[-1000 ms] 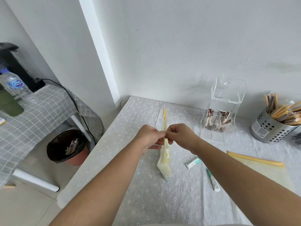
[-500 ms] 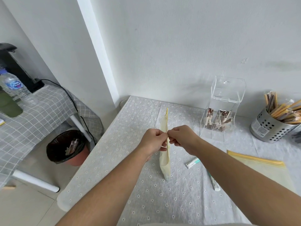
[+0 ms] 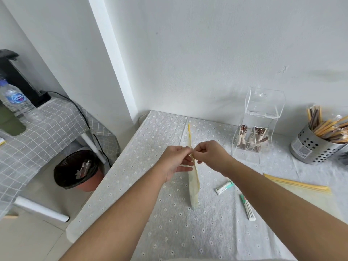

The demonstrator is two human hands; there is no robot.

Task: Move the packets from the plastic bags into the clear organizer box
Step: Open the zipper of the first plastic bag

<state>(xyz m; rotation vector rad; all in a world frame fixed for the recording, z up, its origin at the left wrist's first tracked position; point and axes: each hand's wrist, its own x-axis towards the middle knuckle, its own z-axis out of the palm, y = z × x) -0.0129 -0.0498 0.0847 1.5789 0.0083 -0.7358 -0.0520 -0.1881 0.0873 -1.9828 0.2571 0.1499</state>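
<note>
I am holding a bag (image 3: 194, 182) edge-on above the table (image 3: 188, 232), its lower corner just over the cloth and its yellow zip strip pointing away from me. My left hand (image 3: 174, 160) and right hand (image 3: 211, 157) are both pinching the bag's top edge, one lip each, fingertips almost meeting. I judge the step to be pulling the zip seal apart. To do it well I am keeping each pinch close to the strip, drawing the lips straight apart and working along the seal, with the bag upright so nothing drops out. I cannot tell what is inside the bag. The box (image 3: 256, 129) is standing near the wall with its lid up and brown packets (image 3: 253, 135) in its upper cells. Two green-tipped sticks (image 3: 236, 196) are lying loose between me and the box, and a second bag (image 3: 305, 193) is lying flat at my right. Compared with a second ago, the hands are sitting slightly further apart and the bag is leaning a little more.
</note>
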